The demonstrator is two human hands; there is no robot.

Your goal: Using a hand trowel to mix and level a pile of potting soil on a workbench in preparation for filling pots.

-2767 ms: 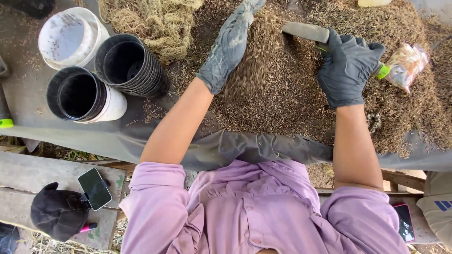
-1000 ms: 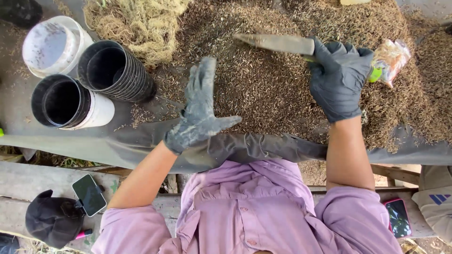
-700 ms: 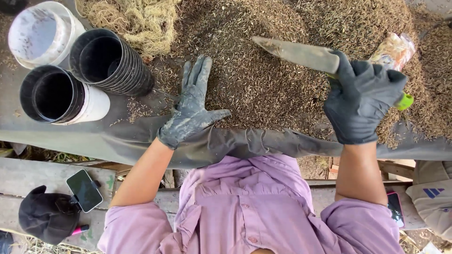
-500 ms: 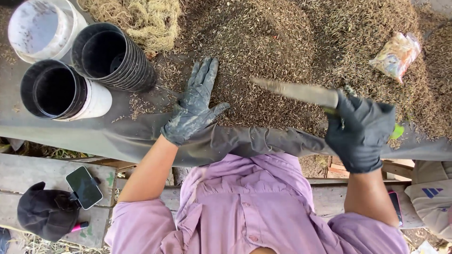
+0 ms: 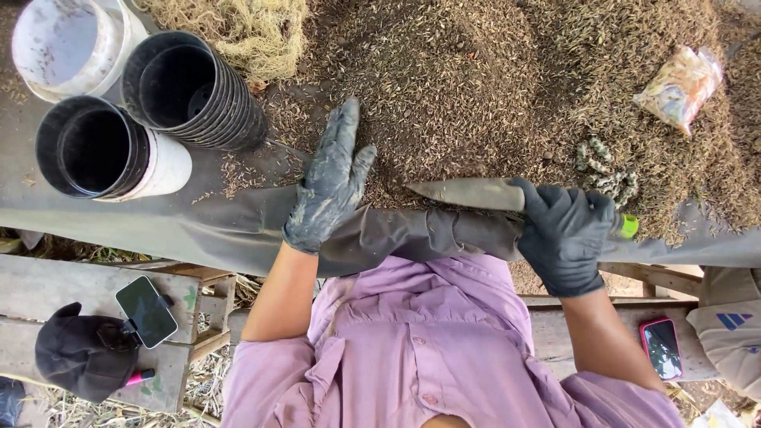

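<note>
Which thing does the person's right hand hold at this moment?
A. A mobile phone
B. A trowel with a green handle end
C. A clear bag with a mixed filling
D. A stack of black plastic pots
B: the gloved right hand is closed around the trowel, whose blade points toward the flat, open left hand.

Left hand [image 5: 329,186] lies flat on the mix heap [image 5: 476,87]; pot stacks [image 5: 194,87] stand left of its fingers [image 5: 342,127]. Right hand [image 5: 564,238] grips the trowel [image 5: 472,192], blade pointing toward the left fingers. Bag [image 5: 679,83] lies beyond the right fingers.
</note>
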